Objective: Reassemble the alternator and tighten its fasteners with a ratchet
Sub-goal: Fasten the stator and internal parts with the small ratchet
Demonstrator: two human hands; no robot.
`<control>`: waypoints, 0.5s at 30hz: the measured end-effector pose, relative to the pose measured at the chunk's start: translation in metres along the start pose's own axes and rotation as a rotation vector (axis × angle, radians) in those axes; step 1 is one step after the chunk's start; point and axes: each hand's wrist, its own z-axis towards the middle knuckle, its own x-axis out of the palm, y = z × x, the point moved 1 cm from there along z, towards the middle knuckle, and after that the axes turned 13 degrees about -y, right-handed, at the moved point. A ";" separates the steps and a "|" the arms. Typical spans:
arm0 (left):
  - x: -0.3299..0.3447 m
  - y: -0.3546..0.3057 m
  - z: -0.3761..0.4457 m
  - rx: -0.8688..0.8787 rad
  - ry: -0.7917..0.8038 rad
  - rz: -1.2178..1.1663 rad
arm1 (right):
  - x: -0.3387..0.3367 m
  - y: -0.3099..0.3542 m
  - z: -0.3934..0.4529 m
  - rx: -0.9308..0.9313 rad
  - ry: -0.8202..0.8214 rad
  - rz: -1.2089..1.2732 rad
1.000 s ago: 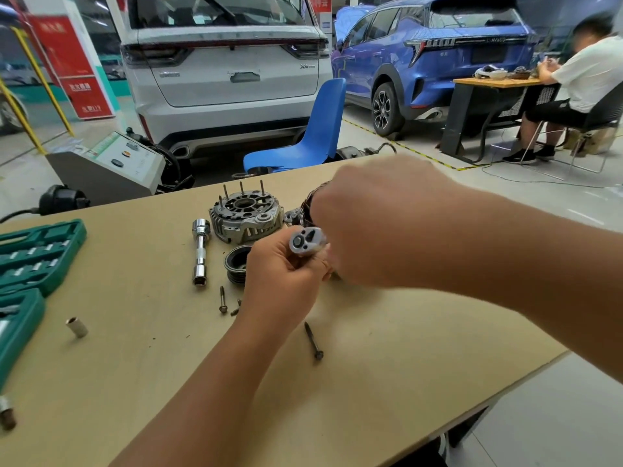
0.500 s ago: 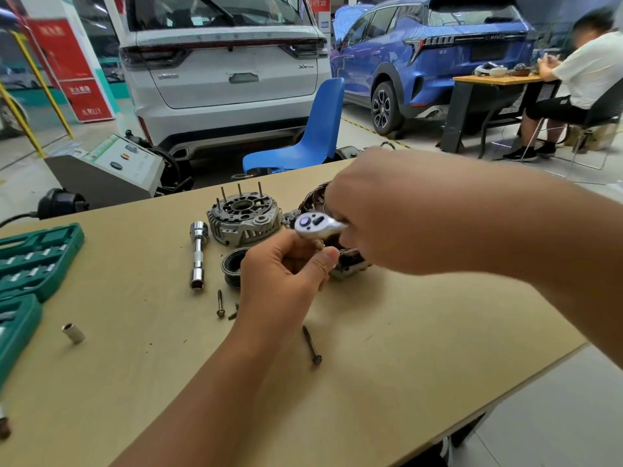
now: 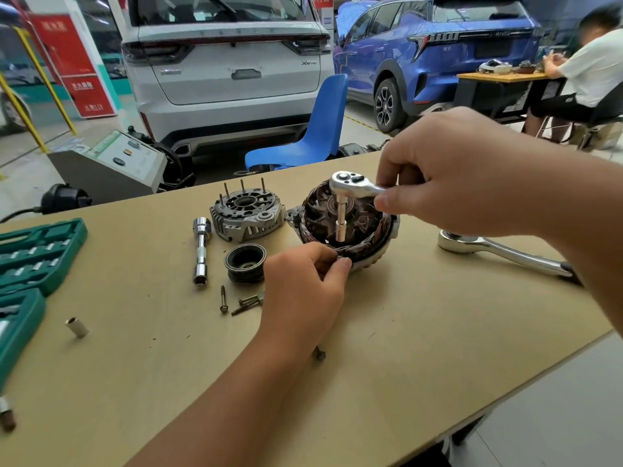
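The open alternator body (image 3: pixel 367 230), with copper windings and the rotor showing, sits mid-table. My right hand (image 3: pixel 448 173) grips the handle of a small ratchet (image 3: pixel 350 185), whose extension and socket point straight down into the body. My left hand (image 3: pixel 303 291) pinches the near rim of the body at the windings. The grey end cover (image 3: pixel 247 215) with several upright studs lies to the left. A black pulley (image 3: pixel 245 262) sits in front of it. Loose bolts (image 3: pixel 236 299) lie near my left wrist, and another bolt (image 3: pixel 319 354) shows beside my forearm.
A larger ratchet (image 3: pixel 499 252) lies on the table at the right under my right forearm. A socket extension (image 3: pixel 201 251) and a loose socket (image 3: pixel 77 326) lie left of the parts. A green socket case (image 3: pixel 30 257) fills the left edge. A blue chair (image 3: pixel 310 129) stands behind the table.
The ratchet went from being held up between both hands to standing with its socket down inside the alternator body. My left hand dropped from the ratchet head to the body's near rim.
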 end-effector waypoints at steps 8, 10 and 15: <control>0.000 0.004 -0.001 -0.001 0.048 -0.047 | 0.006 0.005 0.000 -0.016 0.022 -0.013; 0.000 0.004 -0.001 -0.014 0.052 -0.064 | 0.008 0.007 -0.001 -0.020 0.034 -0.014; -0.001 0.005 -0.003 -0.087 0.025 -0.108 | 0.011 0.011 -0.004 -0.037 0.061 -0.023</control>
